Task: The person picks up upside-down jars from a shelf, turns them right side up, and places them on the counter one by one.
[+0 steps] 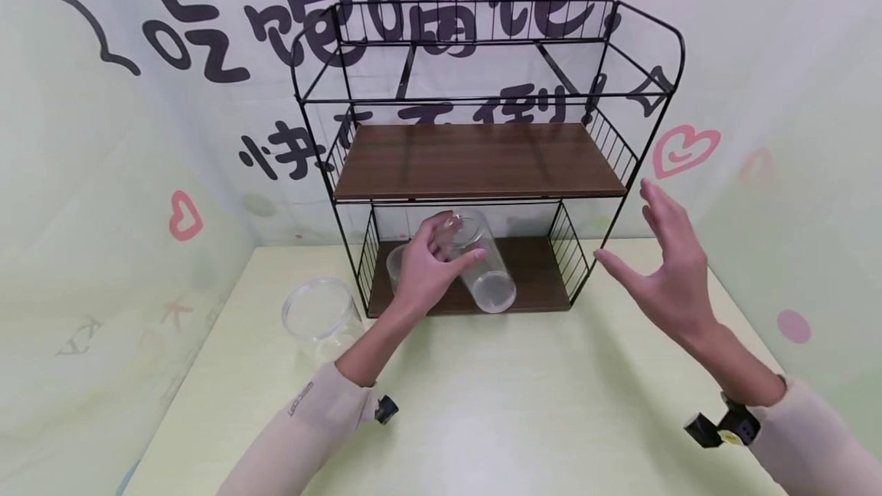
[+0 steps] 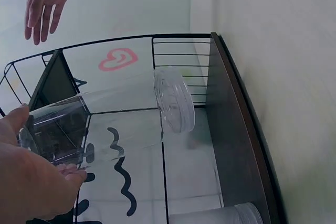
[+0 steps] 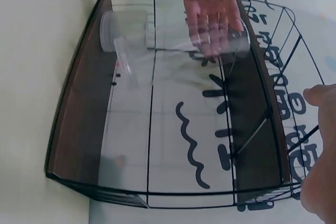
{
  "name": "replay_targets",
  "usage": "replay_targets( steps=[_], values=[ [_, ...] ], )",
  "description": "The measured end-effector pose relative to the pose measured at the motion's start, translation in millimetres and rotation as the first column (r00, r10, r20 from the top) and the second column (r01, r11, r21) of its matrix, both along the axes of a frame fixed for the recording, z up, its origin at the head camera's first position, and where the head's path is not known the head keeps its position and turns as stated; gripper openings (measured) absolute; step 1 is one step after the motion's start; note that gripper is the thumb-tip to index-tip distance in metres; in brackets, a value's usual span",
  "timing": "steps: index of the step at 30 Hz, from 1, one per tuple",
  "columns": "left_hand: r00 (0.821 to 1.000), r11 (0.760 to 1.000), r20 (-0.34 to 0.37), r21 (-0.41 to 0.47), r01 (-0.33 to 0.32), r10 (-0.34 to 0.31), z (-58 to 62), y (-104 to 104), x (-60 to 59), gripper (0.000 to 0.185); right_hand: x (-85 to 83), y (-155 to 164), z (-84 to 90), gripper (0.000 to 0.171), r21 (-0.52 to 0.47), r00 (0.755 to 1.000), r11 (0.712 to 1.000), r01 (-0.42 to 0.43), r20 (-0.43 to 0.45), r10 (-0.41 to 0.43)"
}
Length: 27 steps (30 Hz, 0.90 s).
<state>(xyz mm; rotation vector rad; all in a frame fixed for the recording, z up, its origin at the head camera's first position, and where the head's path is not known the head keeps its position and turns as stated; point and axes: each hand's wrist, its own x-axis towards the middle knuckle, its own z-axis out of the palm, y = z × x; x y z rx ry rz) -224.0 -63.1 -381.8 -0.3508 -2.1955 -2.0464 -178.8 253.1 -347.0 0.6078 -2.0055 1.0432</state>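
Fingers of the left hand (image 1: 429, 270) curl round a clear cylindrical plastic jar (image 1: 480, 260), which lies tilted with its lidded end toward the camera, at the front edge of the lower wooden board of a black wire shelf rack (image 1: 475, 163). From the left wrist view the same jar (image 2: 121, 121) points away from the hand (image 2: 31, 182), its ribbed lid out over the dark board. A second clear plastic jar (image 1: 396, 262) stands on that lower board just behind the left hand, mostly hidden by it. A third clear round jar (image 1: 321, 318) stands on the pale green surface (image 1: 524, 404), to the left of the rack and apart from it. The right hand (image 1: 664, 270) hangs in the air to the right of the rack, fingers spread and straight, holding nothing and touching nothing.
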Motion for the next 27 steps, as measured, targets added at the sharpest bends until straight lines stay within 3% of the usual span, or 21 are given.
replay_targets(
  steps=[2, 7, 12, 15, 19, 24, 27],
  values=[
    [1.000, 1.000, -0.001, 0.028, 0.011, -0.011, 1.9, -0.9, 5.7, 0.079, 5.0, -5.7, -5.5, 0.097, 0.014, 0.999, 0.999, -0.031, -0.016, 0.031],
    [1.000, 0.997, 0.001, 0.075, 0.023, -0.023, 6.3, -1.4, 19.5, 0.080, 12.0, -20.9, -23.2, 0.093, 0.036, 0.987, 0.986, -0.162, -0.011, 0.162],
    [0.999, 0.983, -0.025, 0.179, 0.035, -0.031, 8.8, -0.3, 30.7, 0.077, 13.1, -29.2, -40.7, 0.085, -0.036, 0.932, 0.945, -0.324, 0.160, 0.325],
    [0.997, 0.964, -0.069, 0.258, 0.060, -0.044, 10.2, 1.5, 36.5, 0.077, 11.7, -32.7, -50.2, 0.096, -0.145, 0.876, 0.921, -0.361, 0.285, 0.389],
    [0.992, 0.930, -0.118, 0.355, 0.093, -0.055, 12.9, 4.3, 42.6, 0.075, 7.3, -37.1, -61.1, 0.086, -0.344, 0.780, 0.857, -0.383, 0.376, 0.500],
    [0.988, 0.881, -0.147, 0.457, 0.119, -0.057, 17.2, 9.1, 47.6, 0.072, 3.1, -42.8, -70.9, 0.080, -0.540, 0.666, 0.737, -0.405, 0.378, 0.643],
    [0.986, 0.837, -0.156, 0.530, 0.138, -0.064, 18.7, 12.4, 49.8, 0.070, 2.1, -47.7, -74.4, 0.077, -0.650, 0.596, 0.633, -0.421, 0.328, 0.733]
  ],
)
